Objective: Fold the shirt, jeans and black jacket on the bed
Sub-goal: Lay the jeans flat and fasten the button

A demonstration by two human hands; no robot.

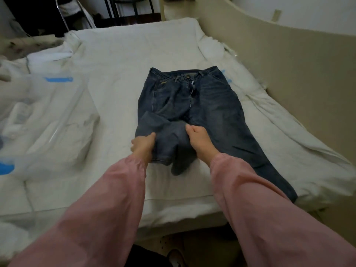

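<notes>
Dark blue jeans (210, 105) lie front side up on the white bed (119, 70), waistband at the far end. One leg runs straight toward the near right edge of the bed. The other leg is bunched and folded up near the crotch. My left hand (143, 148) grips the left side of that bunched leg. My right hand (199, 139) grips its right side, fingers curled into the denim. Both arms wear pink sleeves. No shirt or black jacket can be made out.
A clear plastic bag (48, 120) with white contents and blue tape lies on the left of the bed. A beige wall (289, 60) borders the right side. Chair legs (81, 14) and dark floor stand beyond the far edge.
</notes>
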